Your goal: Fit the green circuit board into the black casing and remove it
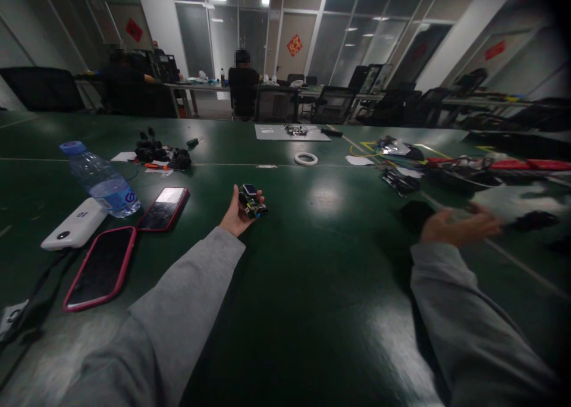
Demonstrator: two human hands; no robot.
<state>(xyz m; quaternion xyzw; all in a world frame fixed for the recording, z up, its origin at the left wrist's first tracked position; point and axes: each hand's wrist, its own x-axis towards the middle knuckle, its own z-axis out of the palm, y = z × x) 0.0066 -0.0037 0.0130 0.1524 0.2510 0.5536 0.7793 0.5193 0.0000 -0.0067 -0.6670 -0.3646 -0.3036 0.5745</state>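
A small electronic gadget [252, 201] is cupped in the left hand [235, 212], probably light but fragile so best gripped by its edges, while the blurred right hand [455, 228] is held open

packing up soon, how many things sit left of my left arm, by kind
Red-cased smartphones: 2, one dark-screened and nearer, one reflecting light
Clear plastic water bottle with blue cap: 1
White rounded power bank: 1
Total: 4

The left hand holds a small black electronic module; the right hand is blurred.
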